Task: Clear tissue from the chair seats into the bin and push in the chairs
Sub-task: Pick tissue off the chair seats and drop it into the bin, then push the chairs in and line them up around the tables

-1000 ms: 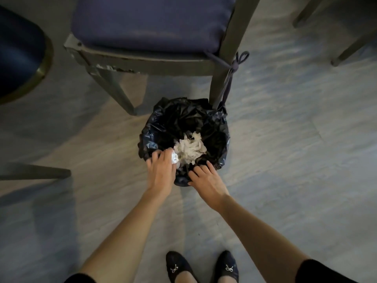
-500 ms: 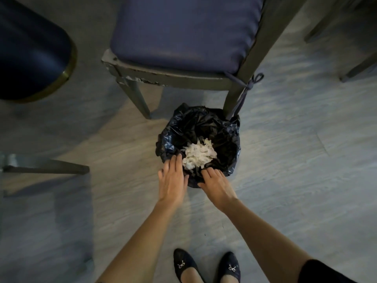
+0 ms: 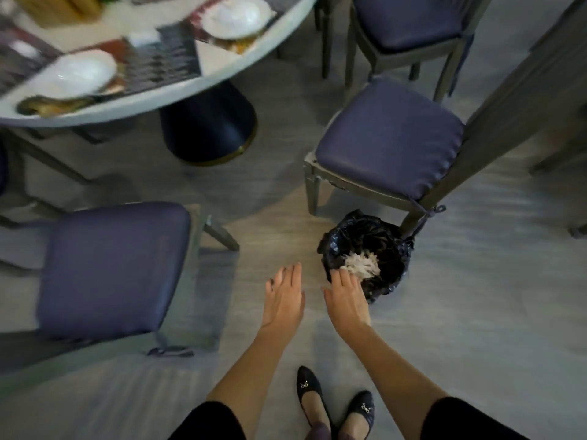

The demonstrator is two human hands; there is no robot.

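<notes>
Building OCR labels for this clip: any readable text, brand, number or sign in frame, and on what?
No legible text anywhere.
Placemats on the table: motion-blurred, any print unreadable.
Bin liner: plain black, no print visible.
Shoes: metal bow ornaments, no lettering visible.

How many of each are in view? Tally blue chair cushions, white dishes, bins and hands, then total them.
Blue chair cushions: 3
White dishes: 2
Bins: 1
Hands: 2 (left hand, right hand)
Total: 8
</notes>
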